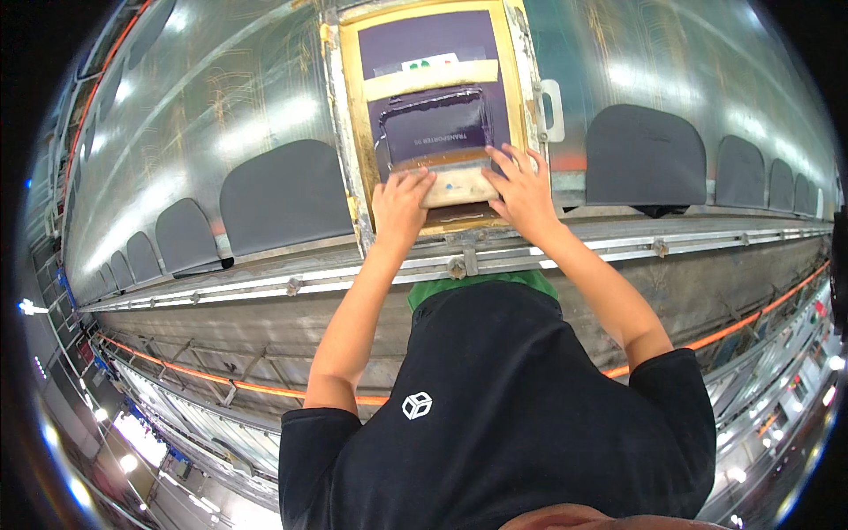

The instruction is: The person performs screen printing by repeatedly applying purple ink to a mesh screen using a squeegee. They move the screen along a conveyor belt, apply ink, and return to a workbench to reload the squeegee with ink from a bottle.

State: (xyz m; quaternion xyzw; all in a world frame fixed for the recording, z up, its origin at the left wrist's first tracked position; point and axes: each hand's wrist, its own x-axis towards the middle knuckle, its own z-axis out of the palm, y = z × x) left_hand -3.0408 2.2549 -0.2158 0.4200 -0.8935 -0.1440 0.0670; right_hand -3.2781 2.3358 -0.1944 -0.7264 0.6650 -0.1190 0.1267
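My left hand and my right hand grip the two ends of a wide squeegee with a pale wooden handle. It lies across the near part of a screen-printing frame. Yellow tape borders the frame's dark purple mesh. Beyond the squeegee, dark wet-looking ink outlines a rectangle on the mesh, with small lettering inside. My fingers press on top of the handle; my thumbs are toward its near side. The squeegee's blade edge is mostly hidden.
A white handle sticks out at the frame's right side. Dark grey rounded panels lie in a row on the long shiny table, such as one on the left and one on the right. A metal rail with bolts runs along the near edge.
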